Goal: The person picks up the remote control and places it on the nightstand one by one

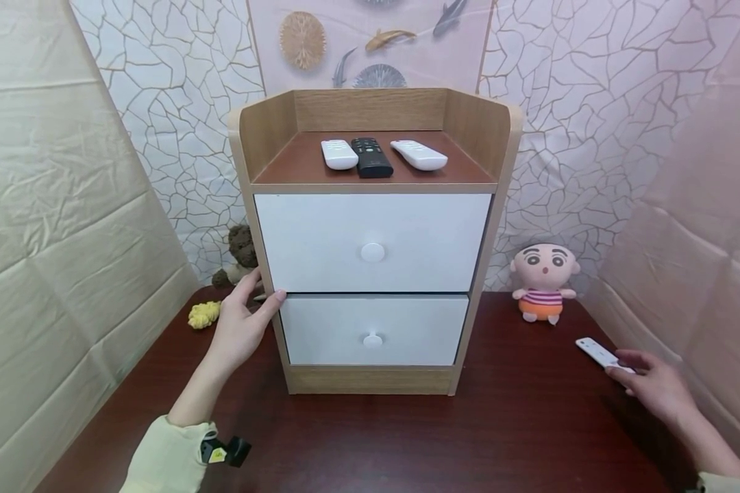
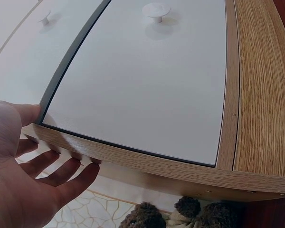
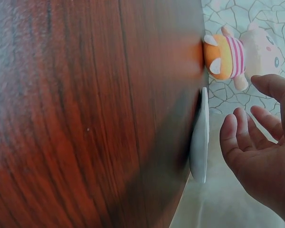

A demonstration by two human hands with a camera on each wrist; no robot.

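My left hand (image 1: 240, 325) rests on the left front edge of a small wooden cabinet (image 1: 370, 380) with two white drawers. In the left wrist view its thumb touches the front near the gap between the drawers, and the extended fingers (image 2: 69, 178) touch the side panel. Both the upper drawer (image 1: 321, 239) and the lower drawer (image 1: 327, 329) are closed. At the right, my right hand (image 1: 660, 387) hovers over a white remote control (image 1: 594, 350) lying on the table. The right wrist view shows a gap between the spread fingers and this remote.
On the cabinet's top lie a white remote (image 1: 339, 155), a black remote (image 1: 372, 157) and another white remote (image 1: 419, 155). A plush doll (image 1: 543, 281) sits right of the cabinet. Behind its left side are a brown plush toy (image 1: 242, 245) and a yellow item (image 1: 204, 315).
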